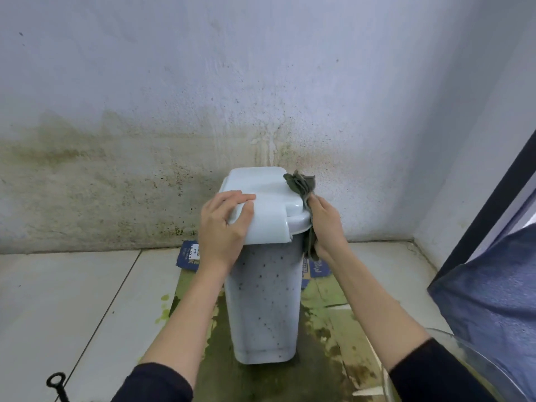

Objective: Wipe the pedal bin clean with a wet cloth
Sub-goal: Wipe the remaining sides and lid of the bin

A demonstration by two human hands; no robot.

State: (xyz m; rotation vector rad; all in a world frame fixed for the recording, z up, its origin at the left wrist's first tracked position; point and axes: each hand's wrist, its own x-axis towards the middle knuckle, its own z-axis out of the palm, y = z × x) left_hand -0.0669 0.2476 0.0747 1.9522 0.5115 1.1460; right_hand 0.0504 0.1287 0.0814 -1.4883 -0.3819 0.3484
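The right hand (326, 224) is clamped around a bunched dark green cloth (303, 188), holding it against the right edge of the pedal bin (265, 300) where the lid (266, 204) meets the body; part of the cloth sticks up above the lid's rim and part hangs below the fist. The left hand (224, 224) rests on the lid's near left corner, fingers spread flat over the top and thumb curled round the front lip. Both forearms are bare, with dark sleeves pushed up towards the elbows. The pale grey-blue bin stands upright, its front speckled with dark spots, on flattened cardboard (319, 320) that is stained green and wet-looking. The cardboard lies on a floor of large white tiles (72, 300), just in front of a whitewashed wall (203, 82) whose lower band is discoloured with brown-green damp marks and specks. A clear curved basin rim (475, 361) shows at lower right, blue fabric (493, 285) beside it, and a black metal loop (56, 382) at lower left.
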